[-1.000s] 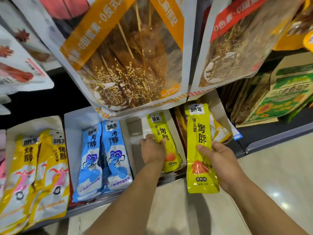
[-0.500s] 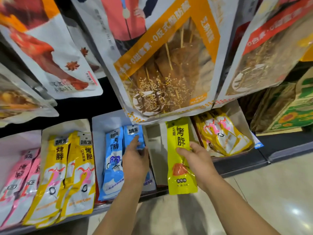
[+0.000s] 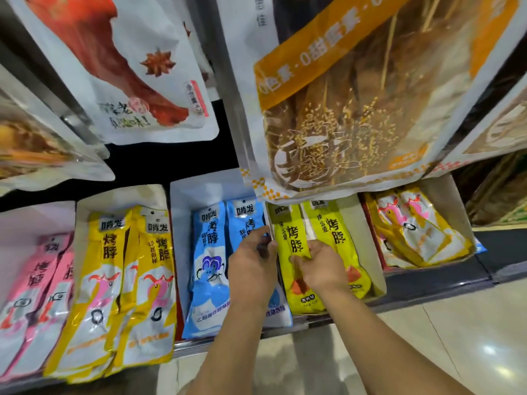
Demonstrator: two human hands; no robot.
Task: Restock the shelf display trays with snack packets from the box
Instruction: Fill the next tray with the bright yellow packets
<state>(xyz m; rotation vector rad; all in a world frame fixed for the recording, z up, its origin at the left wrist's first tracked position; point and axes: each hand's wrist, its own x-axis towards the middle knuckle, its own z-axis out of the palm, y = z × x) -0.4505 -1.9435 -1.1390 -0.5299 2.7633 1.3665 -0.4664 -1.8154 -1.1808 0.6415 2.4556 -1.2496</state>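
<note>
Head view: my right hand (image 3: 322, 269) pinches the lime-yellow flat plastic snack packet (image 3: 293, 238) mid-length, I think to seat it in the pale cardboard tray (image 3: 370, 252); left hand (image 3: 251, 272) curls at its left wall, grip unclear.

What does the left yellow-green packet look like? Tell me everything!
The lime-yellow snack packet is long, narrow and shiny, like plastic foil. It has big black characters and an orange-red picture near the bottom. Its top is partly hidden behind a big hanging bag. It lies lengthwise in a white tray, beside a matching packet. The right hand grips its middle.
</note>
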